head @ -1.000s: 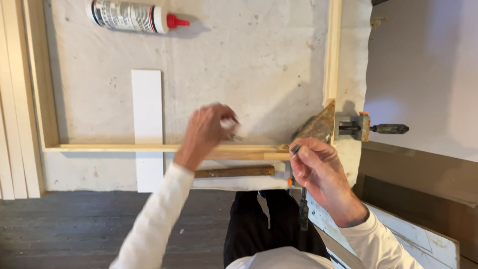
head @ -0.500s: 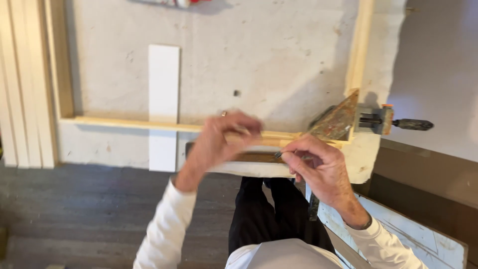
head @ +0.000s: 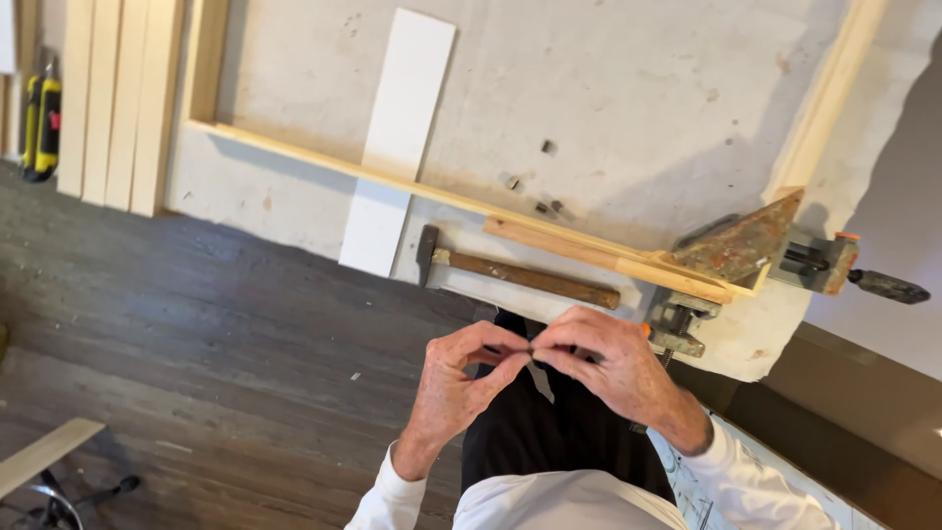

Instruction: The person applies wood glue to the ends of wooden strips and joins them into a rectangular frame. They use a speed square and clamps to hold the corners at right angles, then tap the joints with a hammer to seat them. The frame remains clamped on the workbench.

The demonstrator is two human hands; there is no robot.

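Observation:
My left hand (head: 459, 381) and my right hand (head: 610, 361) meet fingertip to fingertip over my lap, below the table edge. Together they pinch a tiny object (head: 533, 349) that is too small to identify. Just beyond them a wooden-handled hammer (head: 525, 276) lies on the pale worktop, its dark head to the left. Behind the hammer runs the near rail of a light wooden frame (head: 392, 183). A rusty corner clamp (head: 743, 245) grips the frame's right corner.
A white flat board (head: 400, 128) lies across the frame rail. Several small dark bits (head: 546, 206) sit on the worktop (head: 608, 88) inside the frame. Wooden slats (head: 118, 98) and a yellow-black tool (head: 41, 123) lie at the left. A wooden strip (head: 44, 453) is over the dark floor.
Both hands have drawn back from the frame rail toward my lap and joined at the fingertips. The view has shifted, and the hammer now lies uncovered.

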